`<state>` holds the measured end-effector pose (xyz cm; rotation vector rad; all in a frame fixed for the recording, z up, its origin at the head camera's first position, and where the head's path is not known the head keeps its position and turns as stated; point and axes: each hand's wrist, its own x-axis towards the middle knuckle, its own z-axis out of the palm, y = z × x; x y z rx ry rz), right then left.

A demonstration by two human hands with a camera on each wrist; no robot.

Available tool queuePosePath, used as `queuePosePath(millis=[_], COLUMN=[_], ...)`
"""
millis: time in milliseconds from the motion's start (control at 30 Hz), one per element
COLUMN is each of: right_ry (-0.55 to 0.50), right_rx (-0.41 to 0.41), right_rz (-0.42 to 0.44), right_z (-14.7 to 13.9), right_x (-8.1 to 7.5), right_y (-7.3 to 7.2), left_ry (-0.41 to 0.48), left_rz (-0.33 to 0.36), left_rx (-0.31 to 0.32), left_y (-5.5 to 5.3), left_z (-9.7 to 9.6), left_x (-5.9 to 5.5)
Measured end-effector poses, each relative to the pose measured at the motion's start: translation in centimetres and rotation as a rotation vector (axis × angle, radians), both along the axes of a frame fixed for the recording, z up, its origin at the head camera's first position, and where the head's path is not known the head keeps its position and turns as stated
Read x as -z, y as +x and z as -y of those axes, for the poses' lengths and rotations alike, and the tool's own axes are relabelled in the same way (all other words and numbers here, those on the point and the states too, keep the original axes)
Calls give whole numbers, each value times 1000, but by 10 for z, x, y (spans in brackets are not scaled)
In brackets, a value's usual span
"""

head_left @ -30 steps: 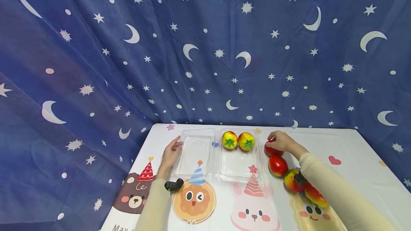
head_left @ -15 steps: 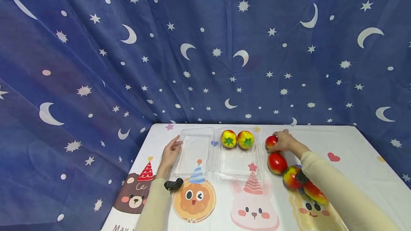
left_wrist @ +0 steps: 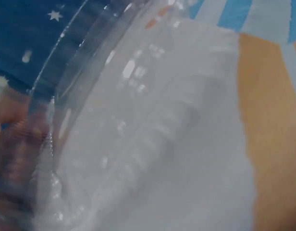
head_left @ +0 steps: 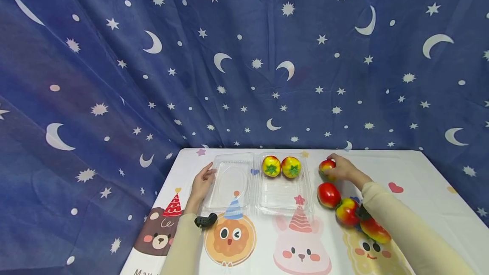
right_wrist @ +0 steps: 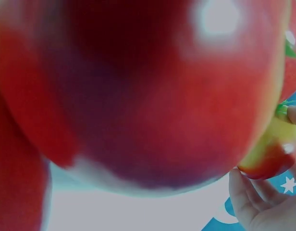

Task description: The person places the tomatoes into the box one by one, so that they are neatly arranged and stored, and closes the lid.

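A clear plastic clamshell box (head_left: 283,196) lies unfolded on the table, its lid (head_left: 231,181) to the left. Two yellow-and-red fruits (head_left: 271,166) with green leafy caps sit side by side in the far half of its base. My left hand (head_left: 201,185) touches the lid's left edge; its fingers show blurred through the plastic in the left wrist view. To the right of the box, my right hand (head_left: 341,168) grips another red-and-yellow fruit (head_left: 327,168) between thumb and fingers. In the right wrist view, that fruit (right_wrist: 270,149) has its green cap by the thumb.
Nearer me on the right lie a red fruit (head_left: 329,195), a yellow-red fruit (head_left: 347,212) and a longer one (head_left: 375,230), partly under the right forearm. A white cartoon-print cloth (head_left: 263,245) covers the table. A blue star-and-moon curtain (head_left: 244,75) hangs behind.
My right hand has shifted slightly right and turned the gripped fruit, showing more of its yellow side. That fruit now stands apart from the red one nearer me. The left hand stays put.
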<state>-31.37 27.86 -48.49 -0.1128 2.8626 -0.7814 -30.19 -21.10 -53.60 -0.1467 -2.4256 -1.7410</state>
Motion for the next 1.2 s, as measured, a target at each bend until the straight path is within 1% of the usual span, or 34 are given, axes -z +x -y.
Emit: queuePosePath(millis=[100,200,300,467,567,633,800,1033,1133,1200], right_ry=[31,79,103,118,86,54,-18,-105,-135,-148], right_rx=[11,52,85,78,76,70,39,20,0,-15], right_rz=[-15,-14,-8,0,16,3,-74,-164,-206,-226], right_z=[0,2,1,-4,-6,-6,-3,7,14,19], right_x=[-1,-3,-4,-6,-8,-11,-21,-41,-46,-48], right_y=[1,1,4,5,5,4,0,-1,1,4], left_ry=[17,19,16,4,8,3,1,12,17,34], left_rz=[3,-2,5,2,3,-1,-15,-10,-3,2], left_rx=[9,13,15,5,5,0,-15,-5,1,5], left_y=[0,1,3,4,4,4,2,2,3,2], left_z=[1,1,0,-1,-1,-1,-2,-2,-1,0], left_x=[0,-3,-4,-3,-3,-3,-5,-8,-6,-2])
